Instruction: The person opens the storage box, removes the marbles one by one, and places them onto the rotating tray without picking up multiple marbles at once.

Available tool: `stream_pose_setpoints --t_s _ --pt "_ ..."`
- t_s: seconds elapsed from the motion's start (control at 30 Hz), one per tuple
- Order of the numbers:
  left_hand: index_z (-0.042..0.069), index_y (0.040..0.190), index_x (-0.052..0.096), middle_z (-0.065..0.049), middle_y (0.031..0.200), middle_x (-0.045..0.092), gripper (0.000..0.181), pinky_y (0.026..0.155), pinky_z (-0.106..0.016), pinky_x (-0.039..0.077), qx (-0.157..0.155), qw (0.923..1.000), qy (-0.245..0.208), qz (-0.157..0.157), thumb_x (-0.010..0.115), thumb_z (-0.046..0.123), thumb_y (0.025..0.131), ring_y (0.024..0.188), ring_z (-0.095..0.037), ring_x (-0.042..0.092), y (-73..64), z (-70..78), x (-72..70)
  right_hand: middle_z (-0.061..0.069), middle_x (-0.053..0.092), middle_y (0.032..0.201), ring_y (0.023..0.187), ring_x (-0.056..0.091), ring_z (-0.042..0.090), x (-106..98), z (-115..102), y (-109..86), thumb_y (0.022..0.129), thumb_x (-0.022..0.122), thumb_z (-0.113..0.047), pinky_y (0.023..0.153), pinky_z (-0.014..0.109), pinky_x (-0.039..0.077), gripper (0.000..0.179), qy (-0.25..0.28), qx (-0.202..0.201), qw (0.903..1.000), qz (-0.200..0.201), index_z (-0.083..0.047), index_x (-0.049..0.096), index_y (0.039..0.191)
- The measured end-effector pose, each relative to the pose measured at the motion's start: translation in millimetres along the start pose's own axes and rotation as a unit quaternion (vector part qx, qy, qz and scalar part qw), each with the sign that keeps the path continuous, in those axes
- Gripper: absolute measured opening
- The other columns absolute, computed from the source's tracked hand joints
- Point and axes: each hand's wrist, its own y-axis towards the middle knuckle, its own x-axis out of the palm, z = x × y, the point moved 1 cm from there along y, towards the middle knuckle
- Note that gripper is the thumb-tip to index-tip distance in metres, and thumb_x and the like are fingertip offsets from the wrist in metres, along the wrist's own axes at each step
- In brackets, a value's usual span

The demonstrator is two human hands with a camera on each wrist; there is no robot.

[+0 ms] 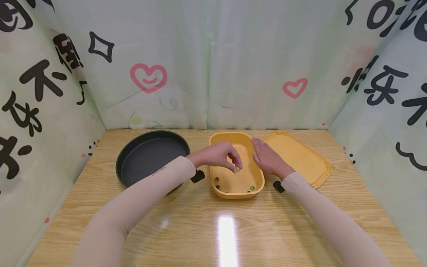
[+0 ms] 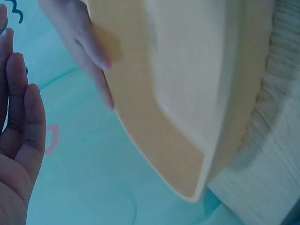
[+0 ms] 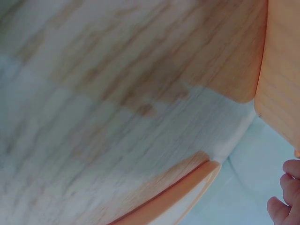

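Observation:
A yellow rectangular container (image 1: 235,194) stands open on the table, with several small marbles on its floor, among them a green marble (image 1: 252,188) and a brown marble (image 1: 217,178). Over its middle, my left hand (image 1: 221,155) pinches a small greenish marble (image 1: 238,169) between thumb and fingertips; in the left wrist view that hand's curved fingers (image 2: 33,117) show at the left edge, partly cut off. My right hand (image 1: 269,157) lies with straight fingers against the container's right rim. Only some of its fingertips (image 3: 291,187) appear in the right wrist view.
To the left sits a round black pan (image 1: 153,155), partly behind the left forearm. A flat yellow lid (image 1: 300,157) lies right of the container, partly under the right arm. Printed curtains (image 1: 207,66) enclose the wooden table (image 1: 186,230) at the back and sides.

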Motion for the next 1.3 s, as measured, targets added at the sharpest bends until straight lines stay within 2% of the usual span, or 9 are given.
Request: stream_pose_setpoints --t_s 0.23,0.4,0.63,0.77,0.97,1.2,1.3 --pt "0.008 0.094 0.074 -0.002 0.093 0.073 0.017 0.082 -0.026 0.052 -0.008 0.9977 -0.02 0.065 0.075 0.015 0.078 0.089 -0.011 0.064 -30.8 -10.9 -16.2 0.026 0.014 0.154 0.144 0.013 0.04 -1 0 -0.8 0.1 0.033 -0.018 0.115 0.053 0.014 0.059 0.002 -0.004 1.0 0.001 0.011 0.01 0.146" --pt "0.009 0.095 0.074 -0.002 0.097 0.072 0.018 0.082 -0.025 0.052 -0.039 0.9934 -0.03 0.104 0.075 0.014 0.078 0.092 -0.013 0.063 -49.6 -22.8 -24.0 0.026 0.015 0.154 0.144 0.014 0.04 -1 0 -0.7 0.1 0.033 -0.018 0.115 0.052 0.014 0.059 0.002 -0.006 1.0 0.006 0.011 0.011 0.146" --pt "0.01 0.095 0.074 -0.004 0.098 0.072 0.017 0.082 -0.032 0.053 -0.076 0.9845 -0.028 0.156 0.074 0.014 0.079 0.094 -0.017 0.065 -75.2 -47.1 -33.2 0.026 0.014 0.154 0.144 0.013 0.04 0 0 0.0 0.1 0.032 -0.018 0.115 0.053 0.014 0.059 0.003 -0.006 1.0 0.001 0.011 0.01 0.146" --pt "0.012 0.095 0.074 -0.004 0.098 0.072 0.014 0.08 -0.032 0.053 -0.1 0.979 -0.03 0.175 0.072 0.013 0.081 0.093 -0.018 0.066 -88.3 -59.1 -37.8 0.026 0.014 0.154 0.144 0.013 0.039 -1 0 -0.1 0.1 0.032 -0.018 0.115 0.053 0.014 0.059 0.003 -0.006 1.0 -0.001 0.011 0.009 0.146" --pt "0.007 0.096 0.074 -0.009 0.097 0.072 0.016 0.08 -0.032 0.054 -0.108 0.9715 -0.051 0.205 0.072 0.008 0.08 0.089 -0.018 0.068 -103.6 -79.0 -42.1 0.026 0.013 0.155 0.144 0.013 0.039 -2 0 -0.4 0.1 0.033 -0.019 0.115 0.052 0.014 0.059 0.004 -0.006 1.0 -0.002 0.01 0.009 0.146" --pt "0.009 0.094 0.074 -0.008 0.096 0.073 0.015 0.077 -0.032 0.054 -0.146 0.9641 -0.053 0.215 0.073 0.013 0.08 0.088 -0.018 0.067 -116.4 -111.5 -47.2 0.025 0.012 0.155 0.144 0.012 0.039 1 1 0.0 0.1 0.032 -0.019 0.115 0.052 0.013 0.059 0.004 -0.002 1.0 -0.003 0.01 0.008 0.146" --pt "0.009 0.093 0.074 -0.008 0.092 0.073 0.014 0.075 -0.031 0.053 -0.161 0.9615 -0.04 0.219 0.074 0.012 0.079 0.086 -0.017 0.067 -120.4 -123.9 -48.5 0.025 0.012 0.155 0.144 0.012 0.039 1 1 0.1 0.1 0.033 -0.019 0.116 0.052 0.013 0.06 0.006 -0.002 1.0 -0.002 0.01 0.008 0.146"
